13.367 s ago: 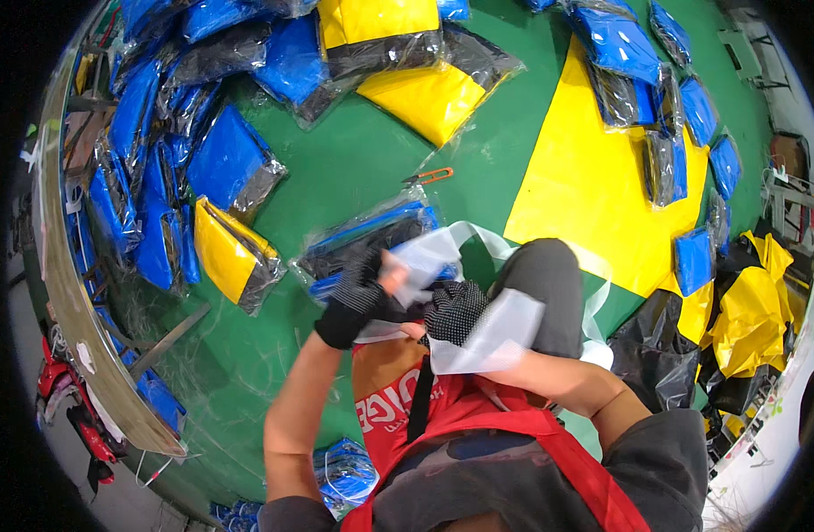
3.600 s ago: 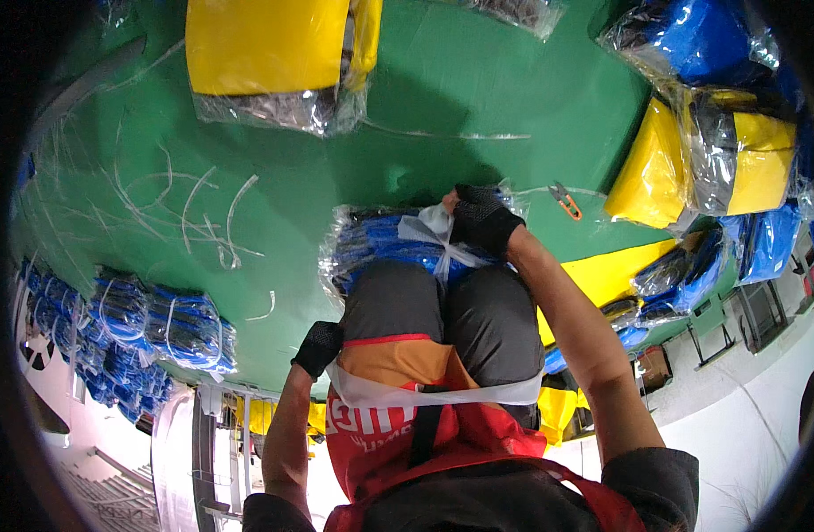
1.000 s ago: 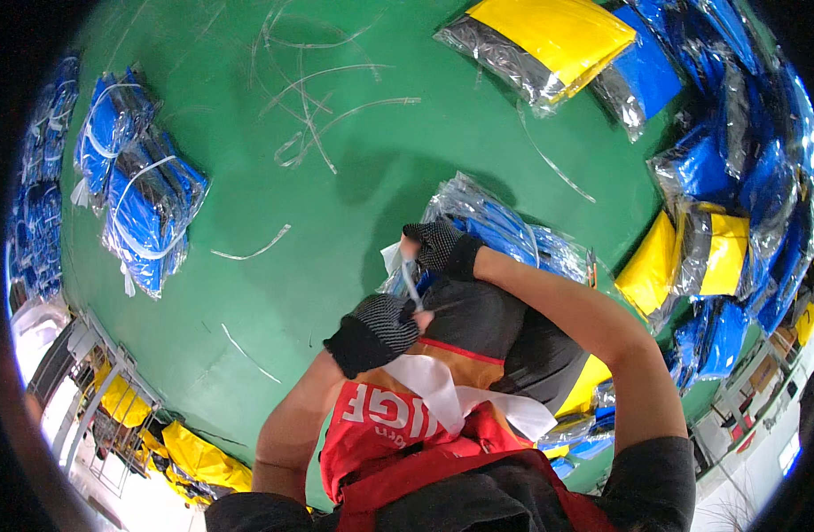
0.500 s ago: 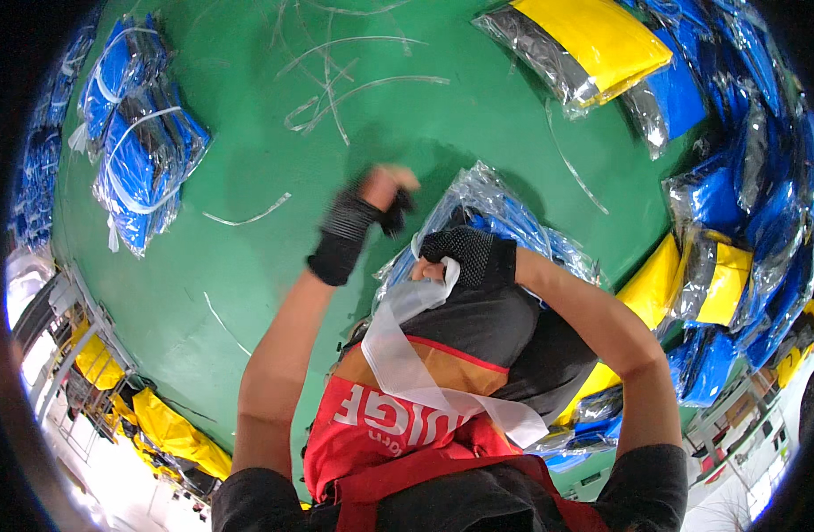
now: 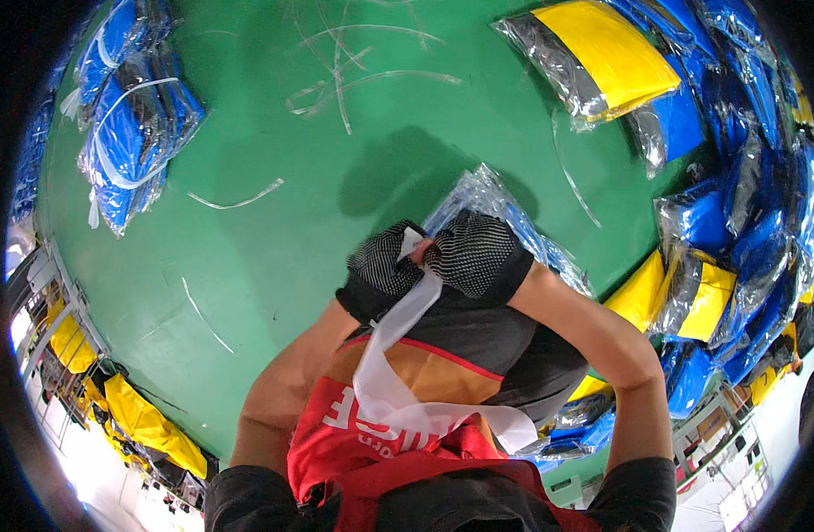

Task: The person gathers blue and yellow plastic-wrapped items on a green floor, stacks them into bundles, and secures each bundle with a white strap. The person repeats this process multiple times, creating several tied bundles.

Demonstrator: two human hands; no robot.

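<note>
My left hand [image 5: 383, 266] and my right hand [image 5: 478, 255], both in dark dotted fingerless gloves, meet in front of my body. Both are closed on a white plastic strap [image 5: 380, 346]; a short end pokes up at the left fingers. The long tail hangs over my red apron [image 5: 354, 434] and curls to the right. Beneath and beyond the right hand lies a stack of clear-wrapped blue packages [image 5: 478, 188], partly hidden by my hands and knee. The strap's path around that stack is covered by my gloves.
Strapped bundles of blue packages [image 5: 128, 133] lie at the far left on the green floor [image 5: 274, 266]. Loose strap pieces [image 5: 340, 80] are scattered ahead. A pile of blue packages [image 5: 766, 204] and a yellow-and-grey package [image 5: 602, 58] line the right. Yellow material [image 5: 150, 426] lies lower left.
My left hand has come down and right, from raised above the floor to touching the right hand, and now grips the strap. My right hand keeps its hold.
</note>
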